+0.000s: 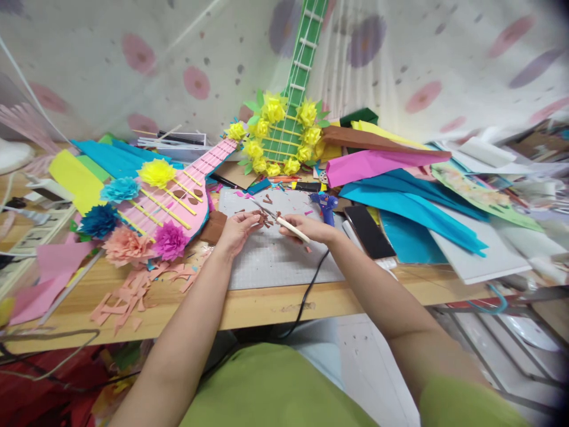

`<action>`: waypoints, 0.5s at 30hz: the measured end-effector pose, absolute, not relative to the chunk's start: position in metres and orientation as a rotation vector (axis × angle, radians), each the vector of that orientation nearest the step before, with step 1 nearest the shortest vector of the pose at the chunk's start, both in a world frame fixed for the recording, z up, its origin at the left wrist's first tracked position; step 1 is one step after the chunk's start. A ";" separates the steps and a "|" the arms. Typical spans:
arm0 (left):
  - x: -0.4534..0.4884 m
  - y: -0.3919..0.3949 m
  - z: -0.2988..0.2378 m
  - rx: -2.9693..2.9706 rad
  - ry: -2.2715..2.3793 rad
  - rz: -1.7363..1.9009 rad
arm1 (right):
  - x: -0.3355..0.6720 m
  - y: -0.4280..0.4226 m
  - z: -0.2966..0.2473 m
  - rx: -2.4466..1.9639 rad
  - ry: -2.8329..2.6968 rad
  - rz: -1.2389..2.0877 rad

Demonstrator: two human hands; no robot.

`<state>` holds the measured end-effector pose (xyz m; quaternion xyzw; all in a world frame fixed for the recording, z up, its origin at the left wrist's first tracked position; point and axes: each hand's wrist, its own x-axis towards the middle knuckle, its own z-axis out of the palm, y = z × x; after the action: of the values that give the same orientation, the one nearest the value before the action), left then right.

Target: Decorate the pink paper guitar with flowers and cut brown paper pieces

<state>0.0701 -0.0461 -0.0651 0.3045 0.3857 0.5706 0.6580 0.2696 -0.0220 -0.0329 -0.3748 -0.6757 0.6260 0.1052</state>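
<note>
My left hand (237, 229) pinches a small brown paper piece (265, 220) over the grey cutting mat (275, 261). My right hand (309, 228) grips a pair of scissors (278, 219) by pale handles, the blades pointing left at the brown piece. Both hands are closed. Small brown scraps lie on the mat under them. A pink paper guitar (178, 204) with paper flowers lies to the left. A green paper guitar (288, 130) ringed with yellow flowers stands behind.
A blue glue gun (326, 204) lies right of my hands, its black cord (306, 296) running over the wooden table edge (275, 308). A black phone (368, 231) and coloured paper sheets (400, 196) lie right. Peach paper scraps (133, 290) lie at the front left.
</note>
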 end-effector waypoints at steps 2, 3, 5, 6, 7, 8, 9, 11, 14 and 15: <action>0.071 -0.047 -0.065 0.706 0.898 1.295 | 0.261 -0.021 -0.029 -1.121 -1.917 1.725; 0.071 -0.047 -0.065 0.711 0.914 1.297 | 0.255 -0.021 -0.028 -1.123 -1.871 1.674; 0.071 -0.048 -0.064 0.724 0.937 1.293 | 0.245 -0.020 -0.028 -1.116 -1.779 1.621; 0.071 -0.048 -0.064 0.735 0.941 1.286 | 0.240 -0.019 -0.028 -1.106 -1.740 1.616; 0.070 -0.049 -0.065 0.745 0.946 1.279 | 0.236 -0.019 -0.029 -1.096 -1.708 1.618; 0.070 -0.049 -0.065 0.754 0.951 1.274 | 0.233 -0.018 -0.031 -1.090 -1.683 1.620; 0.070 -0.049 -0.066 0.761 0.955 1.271 | 0.230 -0.017 -0.033 -1.093 -1.658 1.616; 0.069 -0.049 -0.067 0.759 0.961 1.268 | 0.227 -0.017 -0.036 -1.106 -1.602 1.600; 0.070 -0.050 -0.068 0.715 0.937 1.254 | 0.224 -0.018 -0.039 -1.119 -1.488 1.562; 0.071 -0.050 -0.068 0.699 0.925 1.246 | 0.223 -0.019 -0.040 -1.118 -1.453 1.557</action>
<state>0.0710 -0.0502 -0.0679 0.3087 0.4086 0.5506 0.6593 0.2231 -0.0188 -0.0401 -0.4338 -0.5637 0.6038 0.3598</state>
